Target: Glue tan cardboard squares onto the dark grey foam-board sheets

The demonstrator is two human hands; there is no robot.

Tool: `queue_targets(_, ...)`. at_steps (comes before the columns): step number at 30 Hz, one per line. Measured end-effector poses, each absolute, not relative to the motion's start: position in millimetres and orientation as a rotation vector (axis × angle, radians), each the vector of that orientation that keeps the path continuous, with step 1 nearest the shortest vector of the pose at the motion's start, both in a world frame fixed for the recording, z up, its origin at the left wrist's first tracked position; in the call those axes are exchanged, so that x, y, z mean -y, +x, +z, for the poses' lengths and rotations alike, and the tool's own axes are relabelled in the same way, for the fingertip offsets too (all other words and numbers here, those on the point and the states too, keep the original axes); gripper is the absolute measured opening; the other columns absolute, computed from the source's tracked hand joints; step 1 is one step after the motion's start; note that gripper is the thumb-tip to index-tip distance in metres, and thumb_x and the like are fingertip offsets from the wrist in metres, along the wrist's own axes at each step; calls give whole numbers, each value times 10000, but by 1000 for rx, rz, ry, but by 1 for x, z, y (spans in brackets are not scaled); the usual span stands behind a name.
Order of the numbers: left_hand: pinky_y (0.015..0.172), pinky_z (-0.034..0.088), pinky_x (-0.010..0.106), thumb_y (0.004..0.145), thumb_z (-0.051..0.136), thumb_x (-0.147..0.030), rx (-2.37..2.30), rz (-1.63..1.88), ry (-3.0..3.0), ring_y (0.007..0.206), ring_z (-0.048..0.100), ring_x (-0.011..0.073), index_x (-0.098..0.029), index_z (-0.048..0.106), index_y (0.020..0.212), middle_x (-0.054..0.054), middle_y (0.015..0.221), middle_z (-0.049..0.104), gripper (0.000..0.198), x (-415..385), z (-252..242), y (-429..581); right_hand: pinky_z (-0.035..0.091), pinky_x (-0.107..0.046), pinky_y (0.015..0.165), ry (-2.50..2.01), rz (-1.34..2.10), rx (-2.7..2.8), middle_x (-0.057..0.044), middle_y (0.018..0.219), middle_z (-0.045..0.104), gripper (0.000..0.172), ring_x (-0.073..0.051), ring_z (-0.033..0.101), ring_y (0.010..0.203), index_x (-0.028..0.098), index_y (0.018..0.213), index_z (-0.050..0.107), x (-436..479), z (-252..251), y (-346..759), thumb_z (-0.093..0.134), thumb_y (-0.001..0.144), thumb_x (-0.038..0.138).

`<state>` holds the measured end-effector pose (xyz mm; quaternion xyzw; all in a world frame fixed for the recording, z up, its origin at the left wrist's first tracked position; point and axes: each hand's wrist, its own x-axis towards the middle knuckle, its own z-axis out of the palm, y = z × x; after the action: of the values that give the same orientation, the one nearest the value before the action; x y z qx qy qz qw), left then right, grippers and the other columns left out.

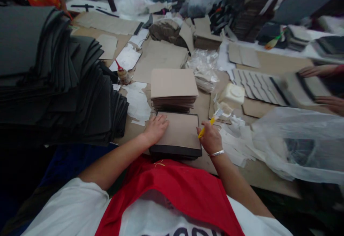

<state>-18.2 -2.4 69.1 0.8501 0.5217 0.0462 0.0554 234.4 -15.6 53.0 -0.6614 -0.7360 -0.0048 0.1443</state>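
Observation:
Before me lies a tan board (pixel 182 130) on top of a black-edged stack. My left hand (pixel 156 128) rests on its left side with the fingers stretched out. At its right edge, my right hand (pixel 211 137) is closed around a yellow-handled brush (pixel 206 130), whose pale bristle end points up and away. Just behind the board stands a pile of tan boards (pixel 174 83). Beyond the brush is a white plastic container (pixel 233 94), with something beige and smeared in front of it.
Tall stacks of dark grey sheets (pixel 57 99) rise at my left. A red-tipped glue bottle (pixel 123 74) stands near torn white paper (pixel 137 101). Clear plastic bags (pixel 298 142) lie at the right. Farther right, another person's hands (pixel 313 71) touch a row of overlapping strips (pixel 255 85).

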Motion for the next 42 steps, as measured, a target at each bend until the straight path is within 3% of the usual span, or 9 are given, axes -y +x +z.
queue_targets(5, 1070, 263, 470, 886, 415, -350, -1561, 302, 2568, 1306, 345, 276, -169, 471, 1300, 129, 1412, 412, 455, -4, 38, 24, 418, -408, 938, -1421, 59, 2102, -136, 1206, 570, 192, -230, 501, 1135, 178, 990, 509, -1, 20, 196, 425, 826, 124)
queue_targets(10, 1090, 119, 569, 837, 402, -588, -1612, 242, 2473, 1371, 206, 312, -249, 382, 1373, 94, 1496, 273, 635, -3, 16, 24, 409, -433, 951, -1574, 63, 2082, -162, 1196, 582, 140, -266, 484, 1157, 155, 953, 542, -6, 1, 190, 494, 825, 187)
queue_targets(14, 1074, 181, 541, 831, 449, -566, -1641, 382, 2520, 1321, 288, 319, -203, 466, 1303, 130, 1426, 380, 596, 5, 15, 11, 486, -351, 738, -1727, 78, 2050, -142, 966, 667, 248, -238, 620, 863, 138, 999, 575, -1, 30, 219, 532, 836, 321)
queue_targets(18, 930, 374, 392, 897, 417, -371, -1443, 486, 2640, 1079, 495, 237, -175, 597, 1081, 111, 1122, 591, 323, 11, 20, 4, 444, -234, 504, -1675, 366, 1679, -22, 692, 637, 427, -122, 568, 517, 177, 1139, 548, -4, 84, 234, 408, 886, 491)
queue_targets(21, 838, 407, 380, 879, 455, -343, -1415, 456, 2638, 973, 514, 233, -175, 610, 998, 98, 1016, 605, 258, 14, 26, 5, 413, -201, 393, -1488, 895, 1417, 29, 557, 561, 517, -84, 498, 386, 159, 1009, 585, -19, 108, 206, 366, 855, 601)
queue_targets(25, 859, 401, 405, 840, 519, -395, -1437, 486, 2584, 1004, 495, 258, -154, 592, 1069, 122, 1082, 586, 340, 19, 30, 8, 425, -193, 361, -1421, 1297, 1322, 42, 514, 560, 458, -81, 497, 360, 154, 829, 579, -42, 97, 145, 587, 704, 595)
queue_targets(30, 895, 396, 396, 845, 509, -403, -1459, 494, 2567, 1034, 492, 263, -154, 580, 1108, 110, 1114, 587, 369, 22, 25, 7, 380, -177, 337, -1494, 1255, 1393, 48, 472, 545, 359, -79, 479, 352, 168, 775, 580, -54, 71, 144, 599, 700, 519)
queue_targets(38, 932, 387, 416, 854, 482, -400, -1446, 464, 2589, 1079, 495, 273, -175, 588, 1121, 122, 1156, 589, 365, 24, 21, 9, 375, -174, 343, -1767, 909, 1245, 49, 455, 540, 328, -76, 478, 346, 152, 767, 608, -16, 88, 273, 606, 715, 476)
queue_targets(42, 918, 396, 446, 852, 469, -403, -1440, 458, 2580, 1070, 509, 293, -174, 598, 1110, 140, 1160, 586, 368, 24, 21, 12, 438, -193, 420, -1715, 765, 1217, 24, 591, 612, 405, -86, 539, 422, 158, 969, 601, 28, 90, 317, 526, 796, 517)
